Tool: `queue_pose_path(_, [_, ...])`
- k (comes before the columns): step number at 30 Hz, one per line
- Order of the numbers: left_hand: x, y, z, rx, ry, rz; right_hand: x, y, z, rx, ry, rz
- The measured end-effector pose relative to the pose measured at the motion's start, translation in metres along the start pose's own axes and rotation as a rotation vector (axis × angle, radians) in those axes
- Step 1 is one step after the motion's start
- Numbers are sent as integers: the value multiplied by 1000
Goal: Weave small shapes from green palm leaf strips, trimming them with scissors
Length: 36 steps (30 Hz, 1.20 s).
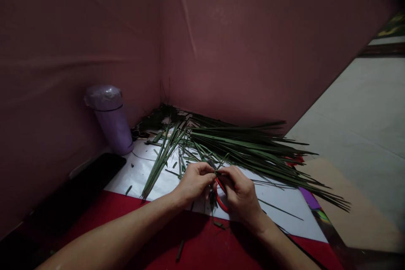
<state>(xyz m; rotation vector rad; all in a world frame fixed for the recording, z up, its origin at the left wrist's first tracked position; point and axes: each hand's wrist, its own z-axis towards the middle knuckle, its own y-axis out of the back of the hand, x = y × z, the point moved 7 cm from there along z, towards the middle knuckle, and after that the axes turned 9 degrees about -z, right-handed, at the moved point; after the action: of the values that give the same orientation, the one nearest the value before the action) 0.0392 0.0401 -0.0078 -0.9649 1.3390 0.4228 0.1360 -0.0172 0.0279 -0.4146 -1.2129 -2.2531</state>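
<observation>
My left hand [198,180] and my right hand [241,189] meet over the front of a white sheet [281,202]. Between their fingertips is a thin green leaf strip [223,160], pinched from both sides. Just below the fingers shows the red loop of a scissors handle [221,202], partly covered by my right hand; I cannot tell whether it is held or lying on the sheet. Behind the hands, long narrow green leaves [253,147] fan out to the right. A smaller bunch of leaf strips [163,160] lies to the left.
A purple tumbler [114,124] with plastic over its top leans at the left wall, near a dark flat object [85,187]. Leaf scraps [180,249] dot the red cloth [152,236]. Pinkish walls [221,50] enclose the back and left. Pale floor [363,114] shows right.
</observation>
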Motion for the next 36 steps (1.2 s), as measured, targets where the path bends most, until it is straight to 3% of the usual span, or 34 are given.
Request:
queue_pose_path(18, [4,1,0,-38,10,-16,-1,-1,-2,-6,52,73])
queue_pose_path(27, [6,1,1,-17,-25,-40,-6,-4,2,15,-141,66])
queue_pose_path(36, [5,0,0,-27,-67,-2,-9,-10,2,62,-159,103])
